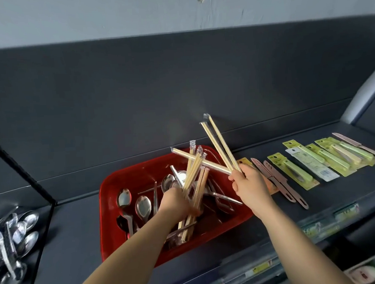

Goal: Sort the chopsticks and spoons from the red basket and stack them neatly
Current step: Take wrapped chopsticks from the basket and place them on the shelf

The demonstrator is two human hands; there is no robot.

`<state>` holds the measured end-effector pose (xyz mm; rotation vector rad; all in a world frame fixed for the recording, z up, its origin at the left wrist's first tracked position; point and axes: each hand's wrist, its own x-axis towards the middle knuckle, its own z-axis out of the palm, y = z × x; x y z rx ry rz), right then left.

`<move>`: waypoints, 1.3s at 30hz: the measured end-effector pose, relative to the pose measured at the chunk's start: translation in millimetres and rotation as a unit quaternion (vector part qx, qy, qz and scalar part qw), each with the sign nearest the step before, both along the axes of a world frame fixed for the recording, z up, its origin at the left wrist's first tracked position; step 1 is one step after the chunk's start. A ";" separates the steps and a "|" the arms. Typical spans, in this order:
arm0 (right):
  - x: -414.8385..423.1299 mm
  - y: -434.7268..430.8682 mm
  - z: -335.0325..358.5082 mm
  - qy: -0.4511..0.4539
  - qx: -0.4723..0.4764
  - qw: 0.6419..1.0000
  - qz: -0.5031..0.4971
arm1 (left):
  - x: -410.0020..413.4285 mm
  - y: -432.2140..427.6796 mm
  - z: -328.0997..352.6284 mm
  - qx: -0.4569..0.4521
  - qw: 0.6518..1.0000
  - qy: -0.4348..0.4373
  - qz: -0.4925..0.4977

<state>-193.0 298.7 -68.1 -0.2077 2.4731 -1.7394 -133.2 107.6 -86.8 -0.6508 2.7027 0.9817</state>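
Now left hand (174,199) and right hand (248,182) grip chopsticks (194,172) (wrapped) over red basket (104,191).

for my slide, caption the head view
Left hand and right hand each grip chopsticks at a red basket of spoons.

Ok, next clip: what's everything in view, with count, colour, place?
red plastic basket: one, red, shelf centre
dark shelf: one, charcoal, under everything
wrapped wooden chopstick bundle: several, pale wood, over basket
crossed wrapped chopsticks: about three, pale wood, above basket's right end
steel spoons: several, silver, inside basket
spoon pile: many, silver, far left
yellow-green carded packs: several, shelf right
pinkish-brown flat knives: several, beside packs
left hand: one, grips bundle
right hand: one, grips crossed chopsticks
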 end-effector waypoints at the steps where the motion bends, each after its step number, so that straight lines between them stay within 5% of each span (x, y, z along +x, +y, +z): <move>1: 0.0 -0.5 -0.2 -0.003 -0.005 1.000 -0.001 | -1.5 0.5 0.7 0.000 1.000 -0.002 -0.005; 6: -0.4 -1.4 -2.5 -0.003 0.014 1.000 -0.004 | -2.3 -5.0 0.0 0.035 0.999 -0.013 -0.007; 13: 5.9 -6.9 3.1 0.035 0.007 0.999 0.006 | 0.3 -22.6 8.4 0.195 0.977 0.078 0.032; 22: 8.9 -4.6 7.3 0.024 0.019 1.000 -0.003 | -3.6 -5.4 -5.6 0.034 0.999 0.012 0.006; 27: 8.0 -3.5 4.4 0.013 0.019 1.000 -0.008 | -10.7 -2.8 0.8 0.040 0.999 -0.005 0.006; 34: 15.0 -10.0 18.2 0.079 -0.031 0.996 0.021 | -3.6 -20.5 37.2 0.218 0.954 0.190 0.083; 39: 16.8 -40.1 39.0 0.105 -0.080 0.990 0.058 | 12.1 -44.7 73.3 0.289 0.891 0.316 0.152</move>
